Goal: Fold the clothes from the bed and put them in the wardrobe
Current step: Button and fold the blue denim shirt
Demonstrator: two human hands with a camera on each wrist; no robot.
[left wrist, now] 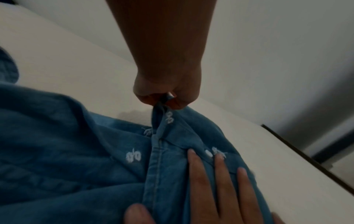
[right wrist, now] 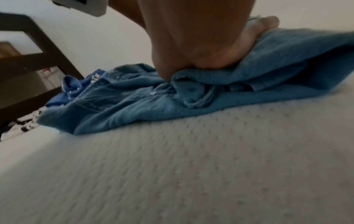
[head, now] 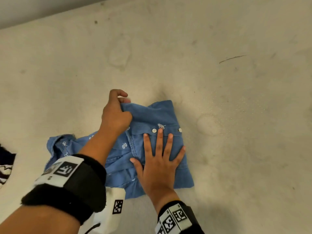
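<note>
A blue denim shirt (head: 152,115) with white embroidered marks and pale buttons lies partly folded on the off-white mattress (head: 228,85). My left hand (head: 124,103) pinches the shirt's far top edge between thumb and fingers; the left wrist view shows that hand (left wrist: 162,98) gripping a raised ridge of the shirt (left wrist: 57,151). My right hand (head: 158,157) lies flat with spread fingers, pressing down the shirt's middle near the buttons. In the right wrist view the heel of that hand (right wrist: 201,45) rests on the bunched shirt (right wrist: 134,103). A rumpled sleeve trails to the left.
A dark garment with white pattern (head: 5,162) lies at the mattress's left edge, also in the right wrist view as the patterned garment (right wrist: 28,121). Dark wooden furniture (right wrist: 38,60) stands beyond it. The mattress's dark edge (left wrist: 306,159) runs on the right. Bare mattress extends far and right.
</note>
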